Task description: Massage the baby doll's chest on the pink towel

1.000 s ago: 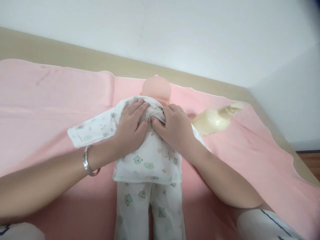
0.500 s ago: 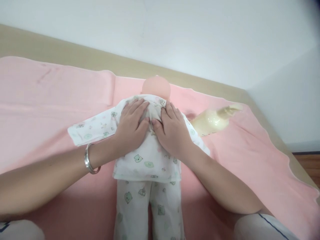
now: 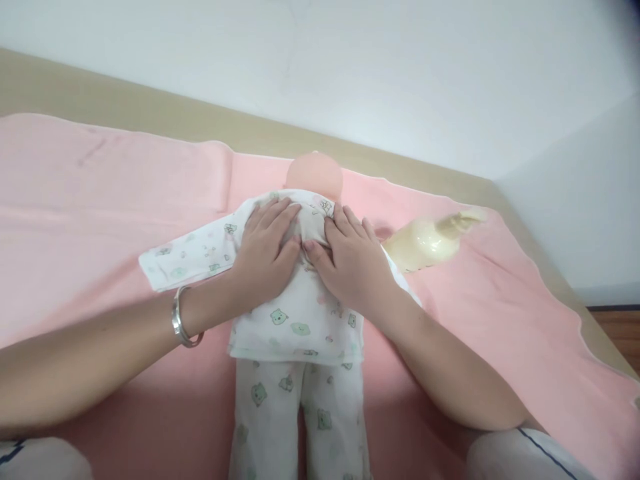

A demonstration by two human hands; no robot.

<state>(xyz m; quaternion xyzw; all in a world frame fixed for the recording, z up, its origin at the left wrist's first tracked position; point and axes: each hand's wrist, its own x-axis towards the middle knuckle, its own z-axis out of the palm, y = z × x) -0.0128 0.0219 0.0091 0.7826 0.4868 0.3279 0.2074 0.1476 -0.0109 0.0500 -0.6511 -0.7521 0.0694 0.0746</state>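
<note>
A baby doll lies face down on a pink blanket, its bald head [image 3: 315,173] toward the wall. It wears a white shirt [image 3: 295,337] with green animal prints and matching trousers [image 3: 267,413]. My left hand [image 3: 270,250] lies flat on the left side of the upper back, fingers stretched out. On the right side of the upper back rests my right hand [image 3: 353,260], palm down with fingers extended. The thumbs nearly meet over the middle of the back, where the cloth wrinkles. A silver bangle [image 3: 181,317] is on my left wrist.
A glossy cream-coloured bottle [image 3: 425,240] lies on its side on the pink blanket [image 3: 500,320], right of the doll. Beyond the blanket runs the tan table edge [image 3: 150,107], against a white wall [image 3: 350,60].
My right hand has shifted slightly to the right on the doll's back. The left hand stays on the upper back; the whole view has moved a little.
</note>
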